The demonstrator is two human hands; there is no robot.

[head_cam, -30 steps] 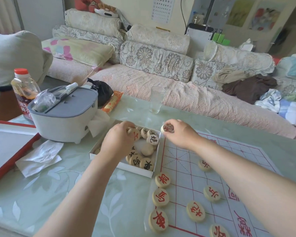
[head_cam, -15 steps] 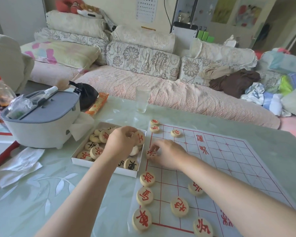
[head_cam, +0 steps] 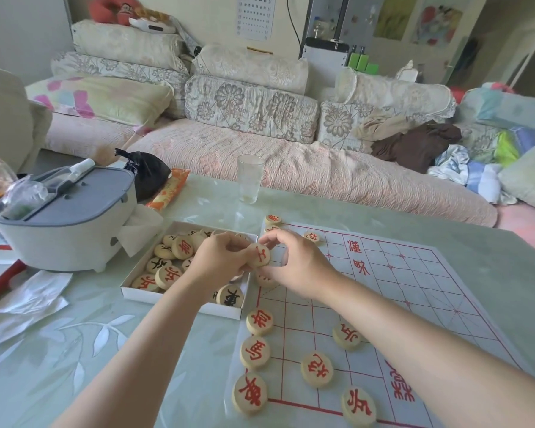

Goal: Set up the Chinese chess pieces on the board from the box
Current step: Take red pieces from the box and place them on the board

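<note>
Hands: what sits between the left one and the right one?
A red-lettered chess piece, which the left hand and right hand both touch, in the head view.

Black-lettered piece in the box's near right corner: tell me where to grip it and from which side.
Come from above and pinch the black-lettered piece across its rim. It is a thin disc lying face up, tucked into the box corner, so the walls likely block a sideways reach.

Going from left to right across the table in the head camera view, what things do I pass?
Grey-lidded tub → black bag → glass → chess board.
</note>
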